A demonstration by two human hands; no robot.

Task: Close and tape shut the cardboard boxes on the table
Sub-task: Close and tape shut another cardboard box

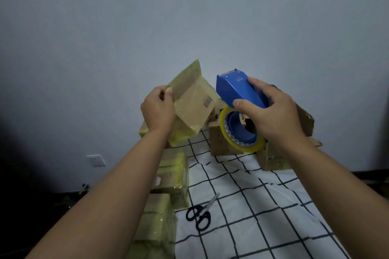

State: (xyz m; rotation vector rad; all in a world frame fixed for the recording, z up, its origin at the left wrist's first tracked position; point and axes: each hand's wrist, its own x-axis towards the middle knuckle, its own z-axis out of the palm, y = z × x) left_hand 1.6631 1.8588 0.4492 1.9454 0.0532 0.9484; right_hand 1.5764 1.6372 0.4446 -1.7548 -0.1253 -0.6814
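My left hand grips a small cardboard box wrapped in yellowish tape, lifted above the table with a barcode on its visible face. My right hand holds a blue tape dispenser by its body, its cutter end pointing up toward the wall. A roll of clear yellowish tape sits on the dispenser's hub below my fingers. Dispenser and held box are a small gap apart.
Taped boxes are stacked along the table's left edge. An open brown box and more cardboard stand at the back by the wall. Black-handled scissors lie on the white checked tablecloth.
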